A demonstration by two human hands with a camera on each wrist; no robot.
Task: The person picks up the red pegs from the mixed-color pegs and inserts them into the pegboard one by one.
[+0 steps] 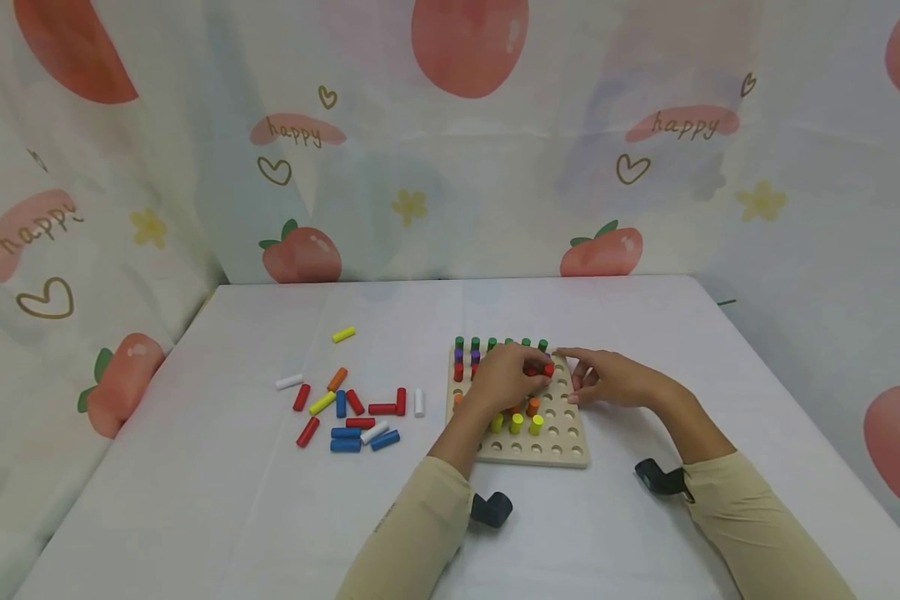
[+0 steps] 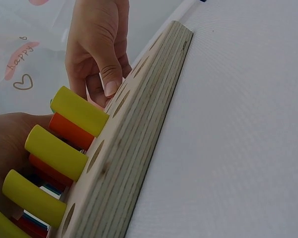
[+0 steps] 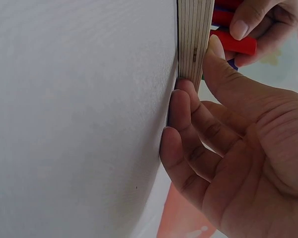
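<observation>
Plainly within left grip point(image 1: 506, 377): red peg point(image 3: 244, 45)

Stretches out white and cloth-covered as a tabletop point(image 1: 157, 500), bearing right of centre a wooden pegboard point(image 1: 525, 457) laid flat (with plywood layers plain to see along its edge). Carries, left of the pegboard, a loose scatter: six red pegs point(image 1: 307, 432), four blue pegs point(image 1: 345, 446), three white pegs point(image 1: 289, 381), two yellow pegs point(image 1: 322, 403) and one orange peg point(image 1: 337, 379). Has one of the yellow pegs lying apart at the back, and blue, white and red ones bunched close together toward the front.
</observation>
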